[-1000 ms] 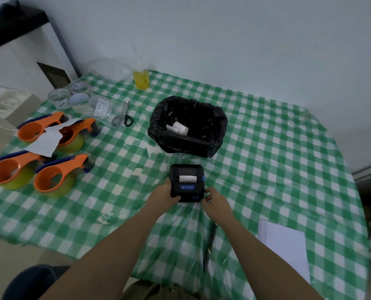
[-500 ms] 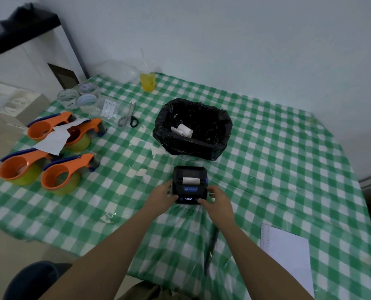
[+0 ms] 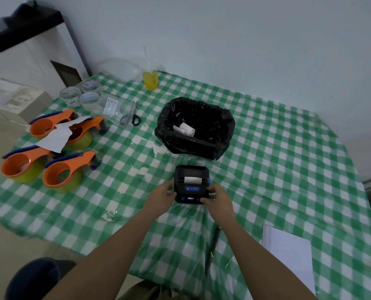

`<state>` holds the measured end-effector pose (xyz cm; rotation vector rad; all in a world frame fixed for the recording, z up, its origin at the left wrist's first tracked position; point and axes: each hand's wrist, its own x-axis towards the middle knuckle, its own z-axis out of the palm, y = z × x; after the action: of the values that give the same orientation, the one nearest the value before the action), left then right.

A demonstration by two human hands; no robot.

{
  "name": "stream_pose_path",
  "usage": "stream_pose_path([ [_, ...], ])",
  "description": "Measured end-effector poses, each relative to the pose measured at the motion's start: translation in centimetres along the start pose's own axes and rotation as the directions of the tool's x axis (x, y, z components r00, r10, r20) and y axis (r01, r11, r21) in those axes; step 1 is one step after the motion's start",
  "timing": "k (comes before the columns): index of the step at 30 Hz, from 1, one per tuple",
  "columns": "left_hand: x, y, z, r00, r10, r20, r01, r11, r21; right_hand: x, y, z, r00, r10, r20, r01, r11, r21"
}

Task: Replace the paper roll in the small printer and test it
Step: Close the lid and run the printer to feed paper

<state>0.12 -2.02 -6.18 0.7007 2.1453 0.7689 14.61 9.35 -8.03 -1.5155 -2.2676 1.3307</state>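
The small black printer lies flat on the green checked tablecloth, lid shut, with a short strip of white paper sticking out of its slot and a small lit display on its near face. My left hand grips the printer's left side. My right hand holds the right side, with the thumb on the near right corner by the display. A used paper roll lies inside the black-lined bin just behind the printer.
Several orange tape dispensers and a loose paper slip sit at the left. Scissors, clear tape rolls and a yellow drink cup stand at the back left. A white sheet lies at the near right.
Both hands stayed on the printer's sides. My right thumb has shifted onto the near right corner, and the display now shows lit. The view has drifted slightly.
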Motion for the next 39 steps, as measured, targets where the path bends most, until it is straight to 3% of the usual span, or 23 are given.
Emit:
stream_pose_path([
  [39, -0.3, 0.64, -0.61, 1.0, -0.002, -0.026, 0.002, 1.0, -0.002, 0.11, 0.28, 0.19, 1.0, -0.026, -0.002, 0.026, 1.0, -0.006],
])
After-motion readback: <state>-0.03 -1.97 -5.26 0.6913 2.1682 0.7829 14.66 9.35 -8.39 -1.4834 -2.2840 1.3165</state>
